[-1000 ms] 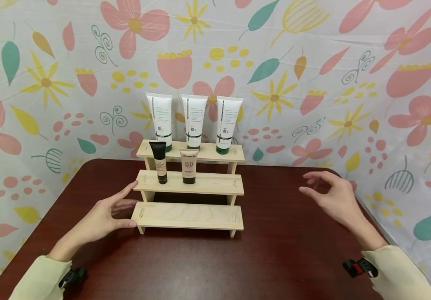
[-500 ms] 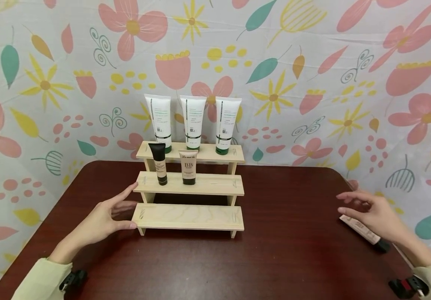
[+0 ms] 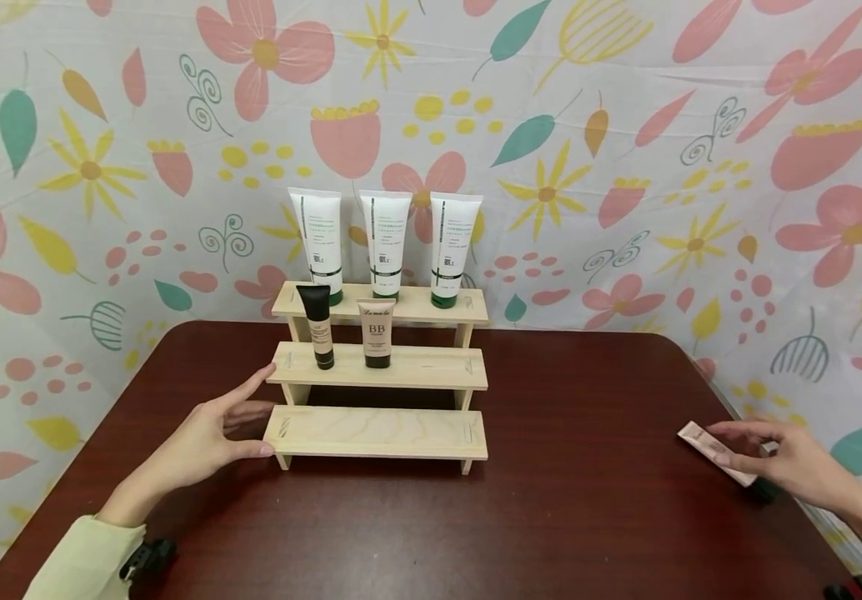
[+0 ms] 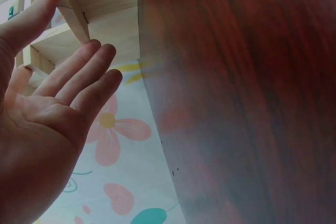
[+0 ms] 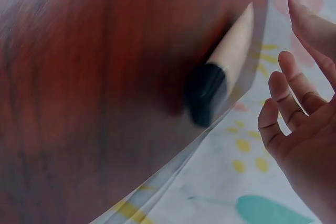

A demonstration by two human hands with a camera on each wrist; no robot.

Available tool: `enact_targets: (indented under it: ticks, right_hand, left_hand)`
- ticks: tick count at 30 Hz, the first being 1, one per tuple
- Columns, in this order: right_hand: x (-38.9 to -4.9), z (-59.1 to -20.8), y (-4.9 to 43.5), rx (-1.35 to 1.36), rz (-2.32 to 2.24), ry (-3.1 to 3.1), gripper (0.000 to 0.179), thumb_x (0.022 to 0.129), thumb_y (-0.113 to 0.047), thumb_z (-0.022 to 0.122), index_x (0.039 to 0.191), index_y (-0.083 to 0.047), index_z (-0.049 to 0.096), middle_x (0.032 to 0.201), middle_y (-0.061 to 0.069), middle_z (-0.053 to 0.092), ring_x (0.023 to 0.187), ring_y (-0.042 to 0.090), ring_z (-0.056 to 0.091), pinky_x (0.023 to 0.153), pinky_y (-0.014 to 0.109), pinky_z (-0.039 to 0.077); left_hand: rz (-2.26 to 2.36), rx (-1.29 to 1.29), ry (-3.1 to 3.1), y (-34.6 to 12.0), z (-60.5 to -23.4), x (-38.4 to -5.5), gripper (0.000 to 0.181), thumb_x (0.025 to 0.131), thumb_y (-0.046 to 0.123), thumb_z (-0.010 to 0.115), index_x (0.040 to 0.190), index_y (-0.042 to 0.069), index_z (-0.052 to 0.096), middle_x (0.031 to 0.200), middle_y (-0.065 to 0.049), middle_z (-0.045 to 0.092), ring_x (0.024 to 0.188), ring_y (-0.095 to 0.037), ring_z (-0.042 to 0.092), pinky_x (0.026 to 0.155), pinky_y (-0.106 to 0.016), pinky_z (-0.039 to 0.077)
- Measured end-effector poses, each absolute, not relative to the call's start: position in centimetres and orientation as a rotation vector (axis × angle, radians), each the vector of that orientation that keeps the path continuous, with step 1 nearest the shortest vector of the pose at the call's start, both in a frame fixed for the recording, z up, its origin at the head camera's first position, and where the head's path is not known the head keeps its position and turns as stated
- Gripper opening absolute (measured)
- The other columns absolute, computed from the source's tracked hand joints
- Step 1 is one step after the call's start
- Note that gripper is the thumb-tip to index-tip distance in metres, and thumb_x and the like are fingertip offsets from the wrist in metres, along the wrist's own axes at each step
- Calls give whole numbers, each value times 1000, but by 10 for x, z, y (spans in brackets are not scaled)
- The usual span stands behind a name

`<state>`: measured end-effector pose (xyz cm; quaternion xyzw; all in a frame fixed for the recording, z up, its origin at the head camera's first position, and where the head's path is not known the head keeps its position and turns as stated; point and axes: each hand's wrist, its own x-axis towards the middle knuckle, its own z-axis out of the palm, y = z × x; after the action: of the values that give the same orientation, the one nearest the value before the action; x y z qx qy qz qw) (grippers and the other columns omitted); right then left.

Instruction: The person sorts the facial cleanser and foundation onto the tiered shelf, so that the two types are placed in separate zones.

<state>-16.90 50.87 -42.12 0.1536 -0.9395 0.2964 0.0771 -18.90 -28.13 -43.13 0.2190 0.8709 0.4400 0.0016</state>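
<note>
My left hand (image 3: pixel 209 433) touches the left side of a three-tier wooden display stand (image 3: pixel 378 431), thumb at the bottom step and index finger at the middle step. In the left wrist view, the other fingers (image 4: pixel 86 87) stretch beside the stand's wooden side (image 4: pixel 73 17). A pinkish-beige cosmetic tube (image 3: pixel 716 452) with a black cap lies on the table at the right. My right hand (image 3: pixel 791 458) hovers around it, thumb over the near side and index finger beyond. In the right wrist view, a gap shows between the tube (image 5: pixel 233 45) and the fingers (image 5: pixel 283 98).
White squeeze tubes with green caps (image 3: pixel 386 242) stand on the top tier. A black-capped beige tube (image 3: pixel 318 327) and a BB cream tube (image 3: pixel 377 333) stand on the middle tier. Flower-patterned cloth (image 3: pixel 596 167) hangs behind the dark wooden table (image 3: pixel 573 500).
My right hand has moved right and toward me, down to the lying tube, which has come into view. My left hand stays at the stand.
</note>
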Motion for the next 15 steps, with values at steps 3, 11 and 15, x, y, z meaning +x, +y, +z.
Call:
enact_targets:
  ticks: [3,11,15]
  right_hand:
    - [-170,-426,518,396,852,-2878,36,88,-7,86,123,-3,75,101,-3,67,81,9,54,60,24,41]
    - [-169,-438,532,280,911,-2955,40,89,-11,86,124,2,72,95,-7,72,75,12,60,59,23,43]
    - [-169,-441,530,259,946,-2963,42,88,-11,86,124,4,71,78,0,70,69,13,61,56,24,41]
  left_hand:
    - [1379,692,2740,-281,-430,-189,109,82,17,93,169,28,28,130,-19,70,119,-34,69,99,-46,56]
    - [1379,689,2736,-281,-429,-189,109,82,17,93,169,29,28,130,-19,70,120,-36,69,99,-52,54]
    - [1383,684,2733,-281,-431,-189,109,82,16,93,169,29,29,129,-19,71,119,-36,69,99,-51,54]
